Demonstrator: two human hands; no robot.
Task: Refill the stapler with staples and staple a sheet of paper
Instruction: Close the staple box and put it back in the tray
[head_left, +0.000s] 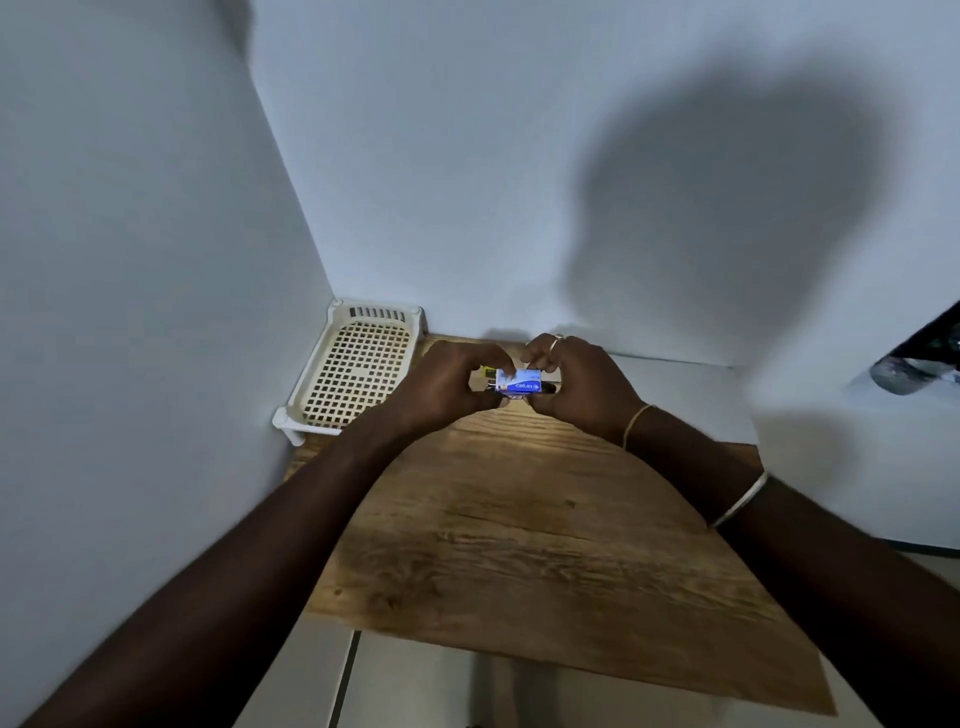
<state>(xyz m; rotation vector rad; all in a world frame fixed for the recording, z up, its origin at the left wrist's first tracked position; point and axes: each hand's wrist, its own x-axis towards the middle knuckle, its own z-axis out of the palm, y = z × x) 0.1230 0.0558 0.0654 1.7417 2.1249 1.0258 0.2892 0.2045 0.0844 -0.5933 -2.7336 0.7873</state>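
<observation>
I judged the job barely begun: I was only at the staple box (519, 383), held over the far end of the counter (519, 519), with no staples loaded and no paper in sight. My left grip (447, 387) and right grip (582, 384) pinched its ends, fingers curled and arms stretched forward. A dark thing (549, 387) just beneath may have been the stapler.

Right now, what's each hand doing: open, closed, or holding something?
Left hand: closed, fingers curled round the left end of the small blue staple box.
Right hand: closed, fingers pinching the same box's right end.
</observation>
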